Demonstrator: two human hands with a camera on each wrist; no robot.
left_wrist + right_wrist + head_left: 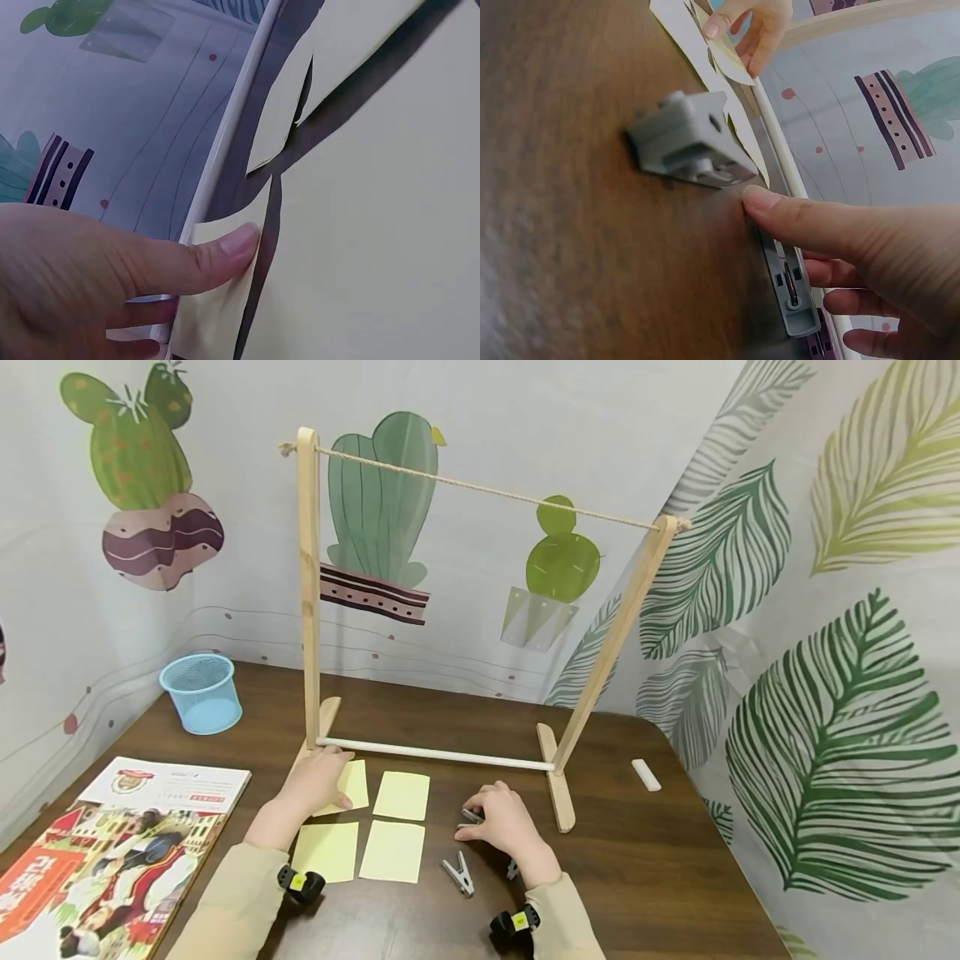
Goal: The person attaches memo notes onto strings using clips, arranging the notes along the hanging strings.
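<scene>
My left hand (315,779) reaches over the far-left yellow sticky note (358,783) and pinches it. In the left wrist view the thumb (238,244) lies on the note's face, fingers at its far side, and the paper bends up. My right hand (504,818) has its thumb and curled fingers around a grey clothespin (471,816), partly hidden by the fingers; in the right wrist view this clothespin (793,292) lies between thumb and fingers. A second grey clothespin (460,872) lies nearer on the table, and another (512,868) shows partly beside the right wrist.
Three more sticky notes lie beside the left hand, one (401,796) at the far right. Behind stands a wooden frame (309,593) with a rope (487,491) and a white bottom rod (435,752). A blue mesh basket (201,693), magazine (142,860) and white block (646,775) stand around.
</scene>
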